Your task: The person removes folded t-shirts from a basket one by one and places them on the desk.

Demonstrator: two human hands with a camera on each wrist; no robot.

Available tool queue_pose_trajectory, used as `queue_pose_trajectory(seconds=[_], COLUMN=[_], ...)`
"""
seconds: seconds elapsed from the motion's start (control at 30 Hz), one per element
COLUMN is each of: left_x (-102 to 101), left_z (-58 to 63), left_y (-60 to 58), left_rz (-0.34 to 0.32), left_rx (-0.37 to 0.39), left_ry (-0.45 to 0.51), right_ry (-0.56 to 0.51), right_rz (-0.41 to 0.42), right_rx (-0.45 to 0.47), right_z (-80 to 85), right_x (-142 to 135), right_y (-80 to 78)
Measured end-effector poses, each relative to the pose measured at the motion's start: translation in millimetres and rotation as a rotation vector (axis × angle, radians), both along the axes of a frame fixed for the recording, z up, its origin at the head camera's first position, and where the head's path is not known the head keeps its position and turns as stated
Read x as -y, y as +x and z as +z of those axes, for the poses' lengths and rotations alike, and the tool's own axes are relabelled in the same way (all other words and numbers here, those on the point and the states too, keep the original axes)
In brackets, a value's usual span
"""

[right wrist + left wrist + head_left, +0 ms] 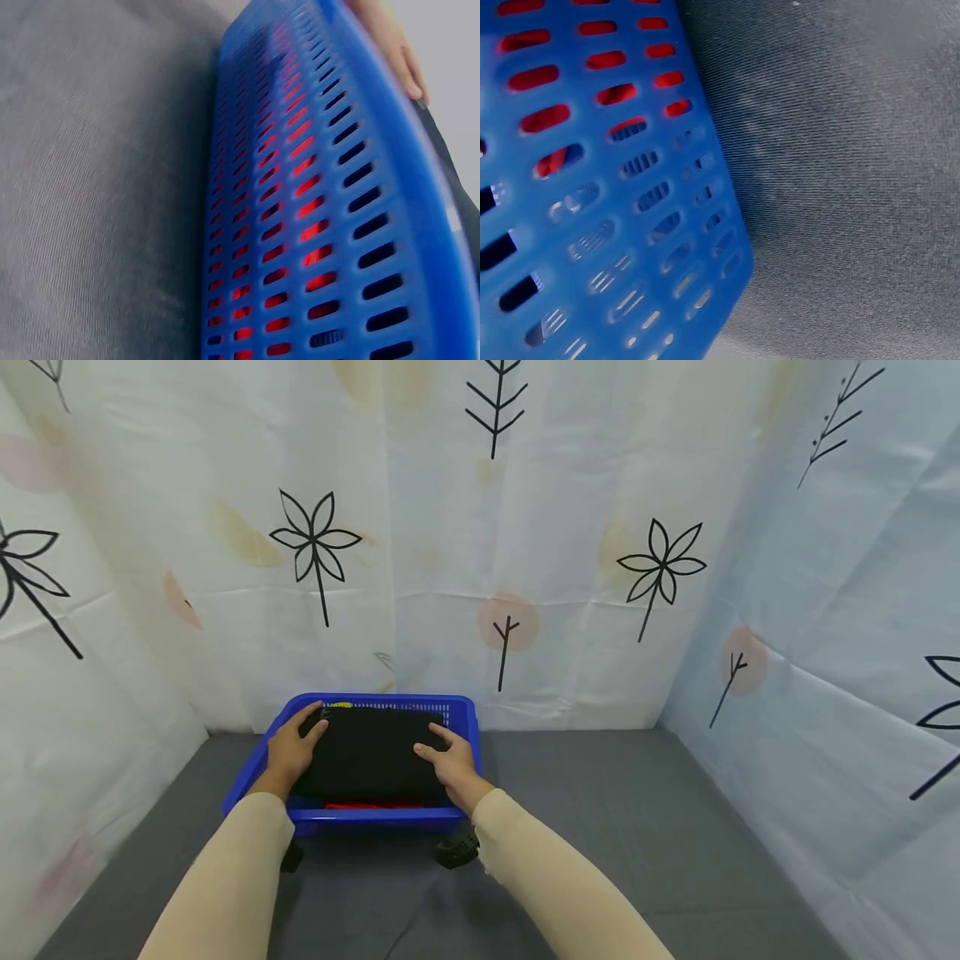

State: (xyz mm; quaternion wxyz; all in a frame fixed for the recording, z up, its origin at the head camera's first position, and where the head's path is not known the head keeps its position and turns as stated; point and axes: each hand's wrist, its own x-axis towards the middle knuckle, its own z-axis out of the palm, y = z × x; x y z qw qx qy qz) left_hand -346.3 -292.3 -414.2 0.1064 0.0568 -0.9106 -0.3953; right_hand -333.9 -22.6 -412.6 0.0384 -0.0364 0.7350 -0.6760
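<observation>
A flat, black rectangular thing (pixel 375 752) lies within the blue plastic basket (pixel 467 714); its exact kind is unclear. My left hand (pixel 292 750) holds its left edge, thumb on the upper face. At the opposite edge my right hand (pixel 454 764) grips it, with thumb and fingers apart. In the right wrist view, a hand (pixel 391 49) reaches over the rim onto the black thing (pixel 450 161). Something red (pixel 375 806) lies lower in the basket, showing through the slots in both wrist views. A small yellow bit (pixel 341 704) shows at the back rim.
The basket stands on a dark grey cloth-covered surface (pixel 585 827), close to the back curtain (pixel 555 527). Patterned white curtains also stand at the left (pixel 82 710) and right (pixel 825 710). Dark wrist devices (pixel 456 850) hang below the sleeves.
</observation>
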Motion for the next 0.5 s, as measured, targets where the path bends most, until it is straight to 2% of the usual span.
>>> queue_pose_trajectory(seconds=[0.2,0.5], left_x=[2.8,2.8], left_z=[4.3,9.4], left_y=[1.0,4.0], left_rz=[0.008,0.015], left_rx=[-0.033,-0.022], left_ry=[0.043,0.159], right_ry=[-0.070,-0.103], right_rz=[0.026,0.042], right_rx=[0.021,0.026], right_z=[1.6,13.0], right_x=[-3.6,-7.0], right_y=[-1.4,3.7])
